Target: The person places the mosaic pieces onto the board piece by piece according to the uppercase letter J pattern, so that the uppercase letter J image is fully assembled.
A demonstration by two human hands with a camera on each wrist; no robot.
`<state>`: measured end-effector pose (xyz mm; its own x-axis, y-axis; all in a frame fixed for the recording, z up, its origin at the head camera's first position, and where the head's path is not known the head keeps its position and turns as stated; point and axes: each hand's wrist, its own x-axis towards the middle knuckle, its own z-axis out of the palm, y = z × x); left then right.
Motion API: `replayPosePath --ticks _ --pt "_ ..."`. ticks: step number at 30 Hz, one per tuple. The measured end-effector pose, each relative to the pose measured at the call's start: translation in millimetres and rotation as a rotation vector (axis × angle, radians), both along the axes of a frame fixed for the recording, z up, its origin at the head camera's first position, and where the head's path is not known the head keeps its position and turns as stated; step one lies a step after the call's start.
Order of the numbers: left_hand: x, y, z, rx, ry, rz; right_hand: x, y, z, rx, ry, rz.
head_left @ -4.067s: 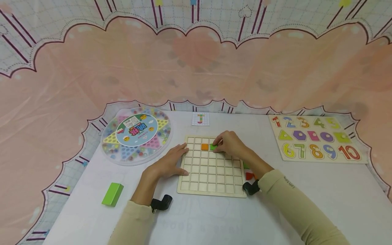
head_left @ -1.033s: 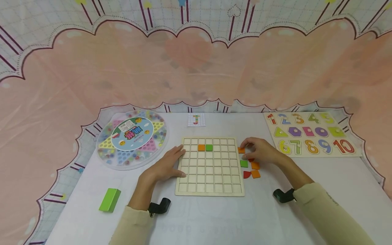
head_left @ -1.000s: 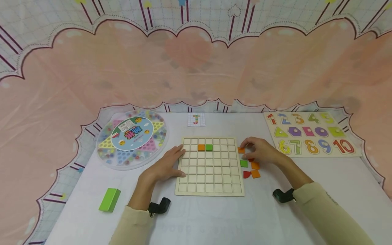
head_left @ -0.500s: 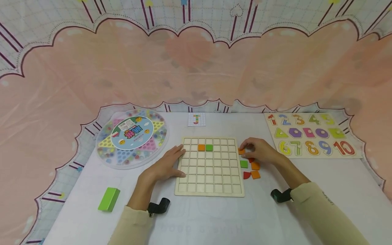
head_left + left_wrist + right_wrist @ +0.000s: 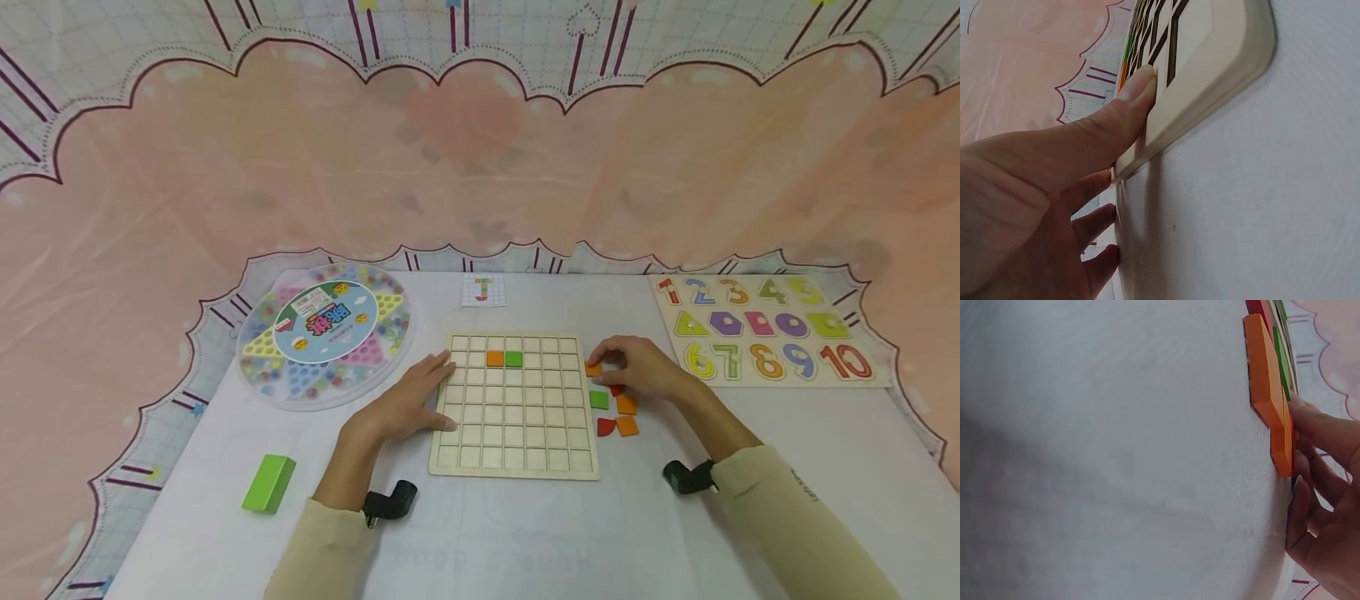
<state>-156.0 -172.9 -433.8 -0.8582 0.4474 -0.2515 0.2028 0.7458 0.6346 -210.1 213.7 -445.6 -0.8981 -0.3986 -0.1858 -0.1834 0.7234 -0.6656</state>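
Pale wooden board, seven-by-seven square cells, flat on white table. Inside, near 12 o'clock: one orange square, one green square, side by side. Left hand at 9 o'clock: fingers apart, thumb on rim. Right hand at 2 o'clock: thumb and index clamped on smooth orange tile, just outside board. Five more loose tiles at 3 o'clock: two orange squares, one green tile, two red pieces, one quarter-round, other partly hidden. One gridded card at 12.
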Motion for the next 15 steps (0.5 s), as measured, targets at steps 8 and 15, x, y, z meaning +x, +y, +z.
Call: replayPosePath --ticks 8,15 --pt "-1.5 1.1 0.3 0.010 -0.004 0.002 -4.4 0.5 2.1 0.039 0.005 -0.013" --pt "0.0 0.3 0.4 0.005 -0.005 0.005 -6.0 0.4 4.1 0.035 -0.003 -0.005"
